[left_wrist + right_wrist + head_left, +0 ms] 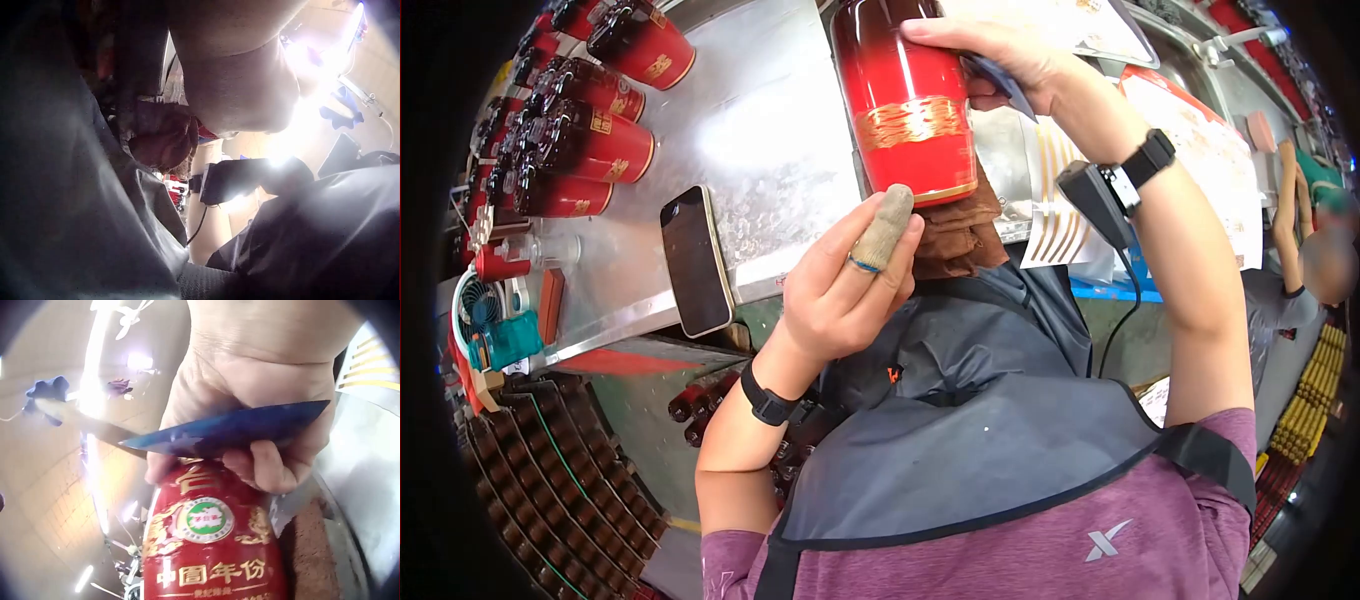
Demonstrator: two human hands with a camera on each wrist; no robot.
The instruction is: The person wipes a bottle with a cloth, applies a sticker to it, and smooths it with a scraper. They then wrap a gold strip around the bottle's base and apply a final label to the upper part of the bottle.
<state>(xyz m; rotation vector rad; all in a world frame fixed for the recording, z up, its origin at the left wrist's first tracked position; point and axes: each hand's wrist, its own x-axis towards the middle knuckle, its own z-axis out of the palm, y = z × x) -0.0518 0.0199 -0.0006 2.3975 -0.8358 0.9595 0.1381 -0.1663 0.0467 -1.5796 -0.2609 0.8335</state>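
Light glares off the steel table [770, 120] on which the red bottle [905, 100] [212, 550] stands near the front edge, its base on a brown cloth [960, 235]. The right hand [1000, 55] [250, 381] grips the bottle's upper part from the right, and a blue scraper card [1000, 80] [231, 428] is tucked under its fingers against the bottle. The left hand [840, 295] sits just below the bottle with its fingers folded in and holding nothing. One straight digit, in a cloth finger cot [883, 230], touches the bottle's bottom rim. Left of the bottle a dark phone [695, 260] lies flat. Further left lie more red bottles [590, 140] in a row on their sides. Right of the bottle lie gold-striped label sheets [1055, 220].
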